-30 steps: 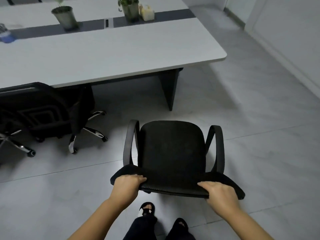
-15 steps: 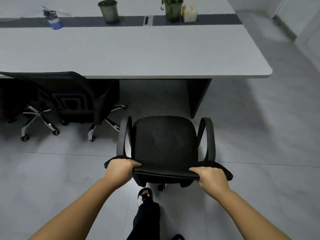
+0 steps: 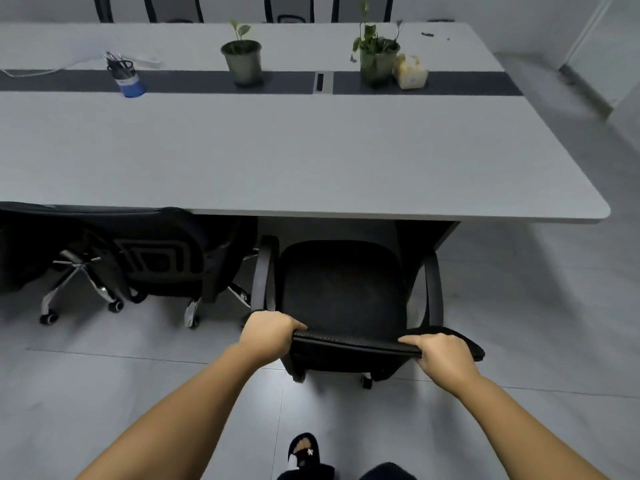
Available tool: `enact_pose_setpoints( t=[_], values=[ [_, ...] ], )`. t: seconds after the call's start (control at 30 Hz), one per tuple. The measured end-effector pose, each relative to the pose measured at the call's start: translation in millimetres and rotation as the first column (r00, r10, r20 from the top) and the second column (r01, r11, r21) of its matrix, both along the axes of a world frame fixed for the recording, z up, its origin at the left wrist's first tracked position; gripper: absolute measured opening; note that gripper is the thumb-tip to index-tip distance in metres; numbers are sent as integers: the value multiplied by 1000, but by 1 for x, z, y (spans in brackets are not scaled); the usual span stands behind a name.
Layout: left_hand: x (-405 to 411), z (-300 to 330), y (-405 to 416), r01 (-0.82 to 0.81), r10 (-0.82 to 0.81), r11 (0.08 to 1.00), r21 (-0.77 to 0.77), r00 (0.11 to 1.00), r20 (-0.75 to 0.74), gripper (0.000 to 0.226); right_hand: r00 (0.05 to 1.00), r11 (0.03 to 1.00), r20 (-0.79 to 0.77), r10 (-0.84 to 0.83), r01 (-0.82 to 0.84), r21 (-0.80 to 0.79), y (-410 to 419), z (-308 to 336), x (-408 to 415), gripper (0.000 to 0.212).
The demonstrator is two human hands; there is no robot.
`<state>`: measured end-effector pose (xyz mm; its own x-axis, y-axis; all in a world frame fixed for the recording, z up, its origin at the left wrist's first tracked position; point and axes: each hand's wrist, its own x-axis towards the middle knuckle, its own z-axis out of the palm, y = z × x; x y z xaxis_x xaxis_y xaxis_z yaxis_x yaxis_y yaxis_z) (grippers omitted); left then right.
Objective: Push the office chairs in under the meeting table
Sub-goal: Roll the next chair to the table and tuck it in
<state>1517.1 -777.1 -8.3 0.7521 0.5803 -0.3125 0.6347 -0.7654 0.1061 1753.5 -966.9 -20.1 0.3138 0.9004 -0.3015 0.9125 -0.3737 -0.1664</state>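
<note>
Floor: large pale grey tiles with thin joint lines, lightly glossy. Walls: plain, light in colour; a white skirting strip runs along the base of the right-hand wall. On the far side of the room, the dark backs of further seats stand in a row against the rear wall. Lighting: even, dim and cool, with soft shadows on the floor beneath the furniture. No window is in view from this position.
</note>
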Motion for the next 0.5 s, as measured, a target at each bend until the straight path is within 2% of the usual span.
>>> enact_pose_setpoints(
  t=[0.17,0.5],
  values=[
    [24,3,59,20,-20,1000,16,1000,-10,50,1000,1000,-6,-7,7,-25,54,-2,22,38],
    [80,4,137,-93,92,995,-34,995,-23,45,992,991,-42,122,-124,-48,147,6,95,38]
  ],
)
